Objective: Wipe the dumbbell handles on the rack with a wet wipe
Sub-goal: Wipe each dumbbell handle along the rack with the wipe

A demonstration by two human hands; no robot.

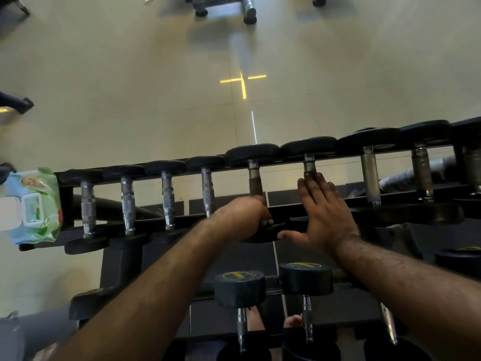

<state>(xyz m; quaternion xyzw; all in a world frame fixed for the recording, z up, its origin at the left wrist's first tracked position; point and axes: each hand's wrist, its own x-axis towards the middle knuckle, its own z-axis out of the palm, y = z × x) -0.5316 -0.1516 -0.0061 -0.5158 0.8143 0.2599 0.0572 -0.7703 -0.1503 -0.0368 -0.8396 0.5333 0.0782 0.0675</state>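
Several black dumbbells with metal handles lie side by side across the top tier of a black rack (65,201). My left hand (243,217) is curled around the near end of a rusty-brown handle (255,182) in the middle of the row. My right hand (325,212) lies flat with fingers spread over the neighbouring handle (309,165), fingertips near its far end. No wipe shows in either hand; whether one sits under the right palm is hidden. A pack of wet wipes (31,204) rests on the rack's left end.
Two more dumbbells (239,287) sit on the lower tier near me. Beige tiled floor (130,100) stretches beyond the rack, with a yellow cross mark (243,82) and the feet of other gym equipment (223,6) at the far edge.
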